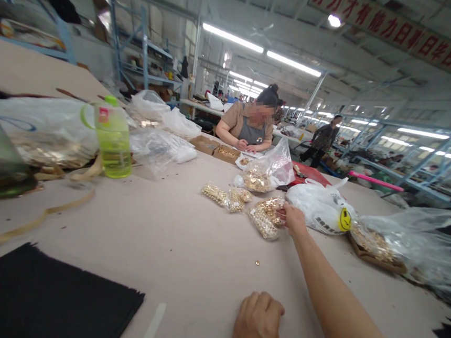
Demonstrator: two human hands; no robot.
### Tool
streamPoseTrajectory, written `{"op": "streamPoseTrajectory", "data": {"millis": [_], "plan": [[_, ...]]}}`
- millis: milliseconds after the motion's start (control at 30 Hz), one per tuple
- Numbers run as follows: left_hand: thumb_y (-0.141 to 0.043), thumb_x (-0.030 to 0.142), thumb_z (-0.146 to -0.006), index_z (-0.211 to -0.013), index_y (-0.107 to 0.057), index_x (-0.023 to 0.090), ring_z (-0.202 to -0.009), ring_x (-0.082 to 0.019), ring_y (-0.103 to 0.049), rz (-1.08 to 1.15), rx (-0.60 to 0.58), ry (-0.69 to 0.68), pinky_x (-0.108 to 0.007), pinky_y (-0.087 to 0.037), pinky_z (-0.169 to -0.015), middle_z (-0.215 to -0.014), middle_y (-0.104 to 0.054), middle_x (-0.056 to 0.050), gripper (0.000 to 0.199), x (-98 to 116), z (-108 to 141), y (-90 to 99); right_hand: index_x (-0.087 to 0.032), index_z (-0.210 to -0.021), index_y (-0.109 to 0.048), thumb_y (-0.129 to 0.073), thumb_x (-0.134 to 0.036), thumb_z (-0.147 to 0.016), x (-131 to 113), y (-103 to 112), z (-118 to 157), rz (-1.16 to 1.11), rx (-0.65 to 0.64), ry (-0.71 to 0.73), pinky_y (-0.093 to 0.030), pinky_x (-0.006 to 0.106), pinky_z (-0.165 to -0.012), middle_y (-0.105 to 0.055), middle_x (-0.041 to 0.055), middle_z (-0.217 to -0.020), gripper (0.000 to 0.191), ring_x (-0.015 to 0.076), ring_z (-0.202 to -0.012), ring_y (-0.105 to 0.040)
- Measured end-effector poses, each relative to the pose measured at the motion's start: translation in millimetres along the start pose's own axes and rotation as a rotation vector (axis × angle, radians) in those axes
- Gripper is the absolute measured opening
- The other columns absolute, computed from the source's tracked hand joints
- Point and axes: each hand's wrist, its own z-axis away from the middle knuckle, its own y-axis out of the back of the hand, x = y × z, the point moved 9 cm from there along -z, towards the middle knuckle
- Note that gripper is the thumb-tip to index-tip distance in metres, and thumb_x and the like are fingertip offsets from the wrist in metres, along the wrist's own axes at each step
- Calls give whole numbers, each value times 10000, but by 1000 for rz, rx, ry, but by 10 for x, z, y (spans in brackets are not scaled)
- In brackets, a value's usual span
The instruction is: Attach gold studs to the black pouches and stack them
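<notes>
While the left hand (256,320) lies curled at bottom centre, palm hidden, the right hand (293,218) touches the packet (268,216) just right of centre; whether its fingers pinch, I cannot tell. Probably light, floppy and slick, the packet should hold best around its full middle.

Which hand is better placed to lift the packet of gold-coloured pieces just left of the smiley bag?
Probably the right hand: it reaches the packet. The left hand, loosely curled, lies well short of it.
</notes>
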Motion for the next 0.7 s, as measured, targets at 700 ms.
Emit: {"op": "streamPoseTrajectory", "data": {"millis": [700], "plan": [[-471, -61, -579, -877, -627, 196, -857, -230, -505, -23, 20, 118, -363, -388, -777, -909, -636, -50, 423, 8, -14, 173, -143, -764, -728, -668, -458, -629, 64, -99, 92, -153, -43, -16, -485, 272, -579, -666, 20, -631, 348, 179, -632, -608]]}}
